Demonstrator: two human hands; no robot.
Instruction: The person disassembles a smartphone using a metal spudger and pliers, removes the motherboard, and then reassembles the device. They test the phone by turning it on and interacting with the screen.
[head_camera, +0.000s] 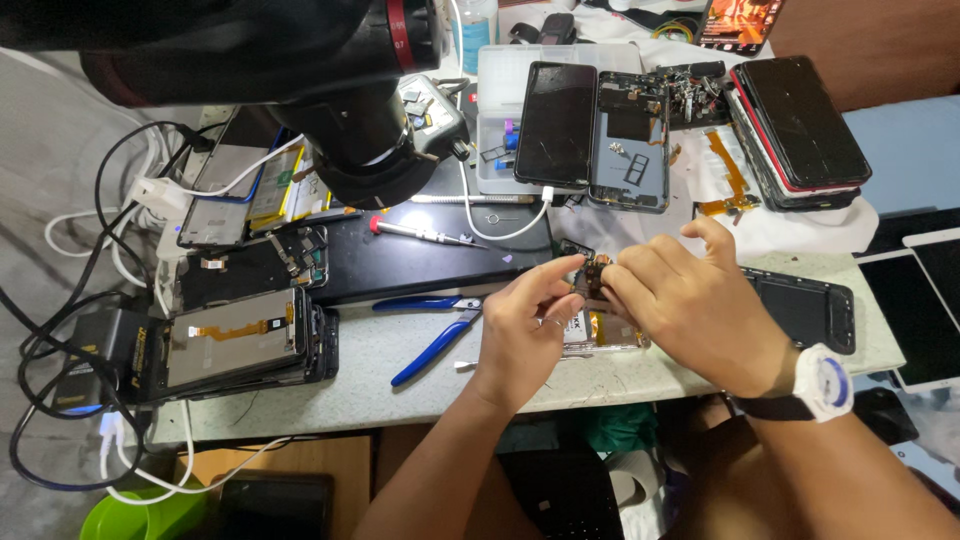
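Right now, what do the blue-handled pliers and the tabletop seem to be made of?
Pliers: handles look like glossy blue plastic or rubber sleeves; the jaws are dark, probably metal. Tabletop: pale and speckled with a thick edge, likely stone or terrazzo, though laminate is possible.

Single view, worn on the head, looking steeply down and slightly forward across the desk. Close in: both forearms entering from the bottom edge, left hand and right hand meeting just right of centre. Near desk edge low in frame, far side running to the top edge. Upper left blocked by a dark microscope head hanging very near the lens. No second view to share ground with.
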